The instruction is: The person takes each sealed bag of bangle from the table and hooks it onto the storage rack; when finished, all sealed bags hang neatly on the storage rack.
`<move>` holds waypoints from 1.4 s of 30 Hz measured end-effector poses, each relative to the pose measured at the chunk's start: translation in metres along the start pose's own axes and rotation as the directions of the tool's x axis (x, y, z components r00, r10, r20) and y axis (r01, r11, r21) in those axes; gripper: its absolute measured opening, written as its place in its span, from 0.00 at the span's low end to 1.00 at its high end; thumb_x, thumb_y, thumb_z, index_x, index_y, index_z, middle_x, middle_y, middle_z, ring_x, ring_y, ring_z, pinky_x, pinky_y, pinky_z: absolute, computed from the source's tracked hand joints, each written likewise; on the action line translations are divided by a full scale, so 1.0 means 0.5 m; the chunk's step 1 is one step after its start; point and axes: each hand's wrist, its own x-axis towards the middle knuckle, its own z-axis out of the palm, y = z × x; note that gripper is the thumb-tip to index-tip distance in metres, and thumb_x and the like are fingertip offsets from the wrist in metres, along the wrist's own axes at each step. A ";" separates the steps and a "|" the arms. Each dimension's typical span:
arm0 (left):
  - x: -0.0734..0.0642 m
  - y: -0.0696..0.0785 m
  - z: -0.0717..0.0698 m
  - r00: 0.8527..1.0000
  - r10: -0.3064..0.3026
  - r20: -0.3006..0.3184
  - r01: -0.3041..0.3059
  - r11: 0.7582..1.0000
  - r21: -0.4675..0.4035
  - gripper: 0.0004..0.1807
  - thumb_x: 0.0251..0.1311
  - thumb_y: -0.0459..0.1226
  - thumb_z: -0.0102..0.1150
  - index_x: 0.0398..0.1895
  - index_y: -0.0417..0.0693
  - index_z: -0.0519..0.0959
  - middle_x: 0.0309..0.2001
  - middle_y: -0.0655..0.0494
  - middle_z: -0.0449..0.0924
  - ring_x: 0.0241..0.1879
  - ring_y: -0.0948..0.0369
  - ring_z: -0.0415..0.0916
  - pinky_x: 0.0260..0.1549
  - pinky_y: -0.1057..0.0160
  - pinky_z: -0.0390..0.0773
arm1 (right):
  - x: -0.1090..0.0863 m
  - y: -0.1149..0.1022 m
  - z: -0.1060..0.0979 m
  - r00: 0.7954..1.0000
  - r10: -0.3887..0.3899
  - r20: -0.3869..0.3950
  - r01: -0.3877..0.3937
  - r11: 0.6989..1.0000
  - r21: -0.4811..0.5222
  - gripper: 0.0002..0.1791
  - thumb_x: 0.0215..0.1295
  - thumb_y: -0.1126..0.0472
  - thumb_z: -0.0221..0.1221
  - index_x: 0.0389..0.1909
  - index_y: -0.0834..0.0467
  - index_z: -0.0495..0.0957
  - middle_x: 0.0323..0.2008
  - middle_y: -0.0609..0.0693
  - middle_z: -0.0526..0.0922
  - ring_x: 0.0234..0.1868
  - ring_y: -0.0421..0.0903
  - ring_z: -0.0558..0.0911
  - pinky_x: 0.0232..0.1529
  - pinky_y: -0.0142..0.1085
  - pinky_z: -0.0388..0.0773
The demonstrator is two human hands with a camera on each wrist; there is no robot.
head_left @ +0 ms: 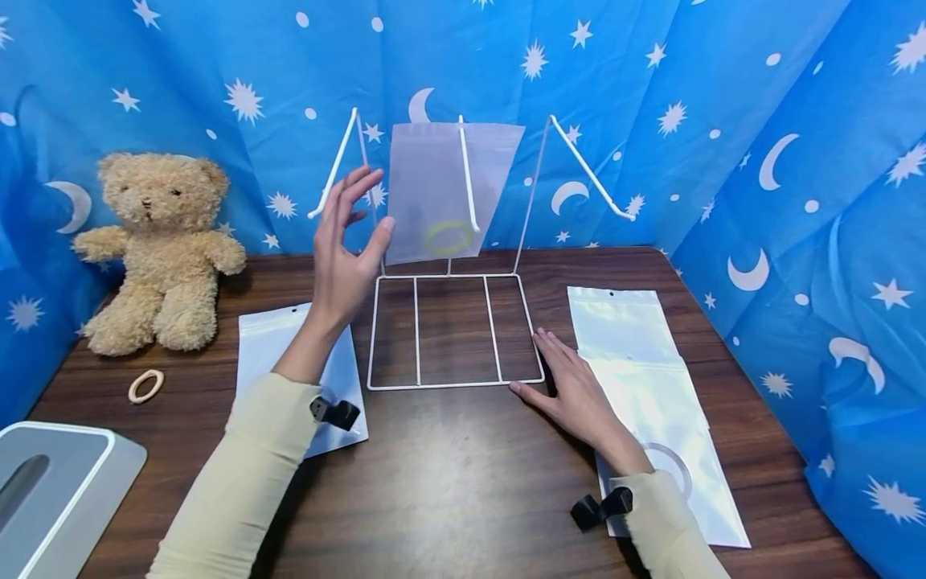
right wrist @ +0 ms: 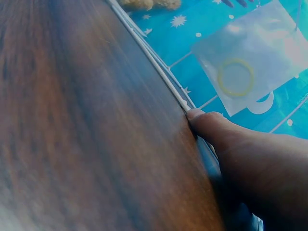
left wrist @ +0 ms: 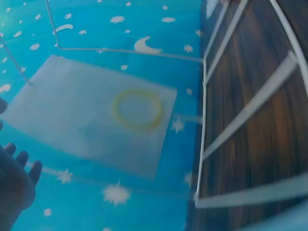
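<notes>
A white wire rack [head_left: 456, 388] stands on the table with three arms jutting forward at the top. From its middle arm hangs a frosted zip bag [head_left: 427, 185] with a yellow ring [head_left: 448, 237] showing through. My left hand [head_left: 343, 257] is raised just left of this bag, fingers apart and holding nothing. In the left wrist view, the left fingertips [left wrist: 34, 168] show at the left edge. My right hand [head_left: 575, 394] rests at the front right corner of the rack's base. Its thumb [right wrist: 204, 120] touches the front bar in the right wrist view.
A flat bag [head_left: 268, 346] lies under my left forearm. Overlapping bags [head_left: 637, 386], one with a ring inside, lie at right. A teddy bear [head_left: 166, 249], a loose wooden ring [head_left: 146, 387] and a grey-white box [head_left: 79, 474] are on the left. A starry curtain [head_left: 463, 48] hangs behind.
</notes>
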 end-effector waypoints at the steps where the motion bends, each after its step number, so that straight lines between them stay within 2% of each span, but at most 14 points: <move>1: -0.005 -0.006 -0.012 1.000 0.017 0.018 -0.018 0.999 0.040 0.26 0.62 0.29 0.59 0.65 0.37 0.71 0.67 0.46 0.67 0.67 0.58 0.61 0.58 0.48 0.70 | 0.001 0.001 0.000 1.000 0.005 0.001 -0.005 1.000 0.001 0.51 0.61 0.31 0.58 0.75 0.59 0.57 0.73 0.57 0.59 0.73 0.55 0.56 0.67 0.57 0.56; 4: -0.030 -0.034 -0.057 0.995 0.066 0.076 -0.078 0.983 0.168 0.29 0.61 0.30 0.62 0.67 0.42 0.70 0.68 0.52 0.67 0.67 0.58 0.62 0.57 0.46 0.71 | 0.003 0.002 0.000 1.000 0.020 0.009 -0.020 1.000 0.002 0.51 0.61 0.30 0.57 0.75 0.58 0.56 0.73 0.57 0.58 0.73 0.55 0.56 0.67 0.57 0.55; 6: -0.055 -0.054 -0.090 0.992 0.049 0.117 -0.080 0.956 0.282 0.31 0.62 0.33 0.63 0.70 0.49 0.69 0.69 0.56 0.65 0.68 0.58 0.61 0.57 0.47 0.70 | 0.004 0.004 0.000 1.000 0.025 0.011 -0.025 1.000 0.005 0.51 0.61 0.30 0.57 0.76 0.58 0.56 0.73 0.58 0.58 0.73 0.56 0.56 0.67 0.58 0.55; 9: -0.097 -0.070 -0.138 0.984 -0.085 0.155 0.008 0.898 0.439 0.34 0.63 0.38 0.63 0.72 0.53 0.65 0.70 0.55 0.62 0.69 0.55 0.59 0.60 0.45 0.67 | 0.005 0.005 -0.004 1.000 0.028 0.011 -0.028 1.000 0.009 0.51 0.61 0.31 0.57 0.76 0.58 0.55 0.74 0.58 0.58 0.73 0.56 0.55 0.67 0.58 0.55; 12: -0.136 -0.075 -0.181 0.944 -0.292 0.150 0.158 0.804 0.573 0.36 0.64 0.41 0.61 0.75 0.51 0.60 0.71 0.47 0.59 0.69 0.48 0.57 0.59 0.41 0.64 | 0.005 0.005 -0.008 0.999 0.031 0.011 -0.031 0.999 0.014 0.51 0.61 0.31 0.58 0.76 0.58 0.55 0.74 0.58 0.57 0.73 0.56 0.55 0.67 0.59 0.54; 14: -0.159 -0.078 -0.207 0.894 -0.430 0.124 0.260 0.725 0.638 0.38 0.65 0.42 0.59 0.75 0.45 0.57 0.70 0.40 0.59 0.68 0.42 0.57 0.59 0.37 0.62 | 0.004 0.004 -0.009 0.999 0.034 0.016 -0.035 0.999 0.017 0.52 0.61 0.31 0.58 0.76 0.58 0.55 0.74 0.58 0.57 0.73 0.56 0.55 0.67 0.59 0.54; 16: -0.178 -0.082 -0.230 0.828 -0.554 0.088 0.346 0.627 0.697 0.39 0.66 0.43 0.57 0.75 0.38 0.55 0.67 0.31 0.60 0.64 0.35 0.58 0.56 0.34 0.62 | 0.004 0.004 -0.009 0.999 0.037 0.022 -0.038 0.999 0.020 0.52 0.61 0.31 0.57 0.76 0.58 0.55 0.74 0.58 0.57 0.74 0.57 0.54 0.67 0.60 0.54; 20: -0.210 -0.087 -0.261 0.647 -0.761 0.051 0.419 0.410 0.810 0.46 0.65 0.52 0.57 0.69 0.23 0.53 0.56 0.18 0.60 0.55 0.28 0.59 0.42 0.31 0.68 | 0.002 0.001 -0.007 0.998 0.046 0.035 -0.047 0.999 0.023 0.52 0.61 0.30 0.57 0.76 0.58 0.54 0.74 0.58 0.56 0.74 0.57 0.54 0.67 0.60 0.54; 22: -0.220 -0.089 -0.267 0.571 -0.819 0.049 0.410 0.337 0.848 0.51 0.61 0.57 0.59 0.65 0.19 0.53 0.53 0.15 0.59 0.52 0.26 0.58 0.37 0.32 0.69 | 0.001 0.000 -0.006 0.998 0.053 0.038 -0.054 0.998 0.024 0.52 0.60 0.30 0.57 0.76 0.58 0.54 0.74 0.58 0.56 0.74 0.57 0.54 0.67 0.59 0.53; 24: -0.226 -0.091 -0.269 0.527 -0.848 0.051 0.391 0.296 0.872 0.56 0.57 0.61 0.61 0.63 0.17 0.52 0.50 0.14 0.58 0.50 0.26 0.58 0.34 0.33 0.70 | 0.000 0.000 -0.005 0.998 0.057 0.040 -0.058 0.998 0.024 0.52 0.60 0.30 0.57 0.76 0.58 0.54 0.74 0.58 0.56 0.74 0.57 0.54 0.67 0.59 0.53; 26: -0.230 -0.092 -0.269 0.516 -0.855 0.053 0.379 0.284 0.881 0.59 0.53 0.62 0.64 0.63 0.18 0.52 0.49 0.14 0.58 0.50 0.26 0.58 0.33 0.34 0.70 | 0.001 0.000 -0.004 0.998 0.055 0.042 -0.056 0.998 0.025 0.52 0.60 0.30 0.57 0.76 0.58 0.54 0.74 0.58 0.56 0.74 0.57 0.54 0.67 0.59 0.53; 30: -0.235 -0.093 -0.271 0.533 -0.844 0.060 0.386 0.306 0.871 0.55 0.51 0.57 0.70 0.60 0.20 0.55 0.47 0.16 0.60 0.48 0.26 0.59 0.32 0.36 0.70 | 0.000 0.001 -0.001 0.999 0.039 0.037 -0.040 0.999 0.025 0.52 0.61 0.30 0.57 0.76 0.58 0.55 0.74 0.58 0.57 0.74 0.57 0.54 0.67 0.59 0.54; 37: -0.238 -0.107 -0.287 0.576 -0.814 0.070 0.490 0.413 0.768 0.39 0.49 0.45 0.75 0.53 0.30 0.63 0.49 0.21 0.60 0.47 0.30 0.61 0.38 0.37 0.68 | 0.001 0.003 0.003 1.000 0.020 0.014 -0.020 0.999 0.031 0.52 0.61 0.31 0.58 0.76 0.58 0.55 0.74 0.58 0.58 0.73 0.56 0.55 0.67 0.59 0.54; 42: -0.242 -0.130 -0.307 0.613 -0.782 0.109 0.551 0.522 0.651 0.25 0.51 0.33 0.73 0.49 0.36 0.72 0.46 0.32 0.67 0.42 0.41 0.66 0.34 0.47 0.71 | 0.003 0.001 0.004 1.000 0.013 0.011 -0.013 0.999 0.035 0.52 0.61 0.30 0.57 0.76 0.58 0.55 0.74 0.58 0.57 0.73 0.57 0.55 0.67 0.59 0.54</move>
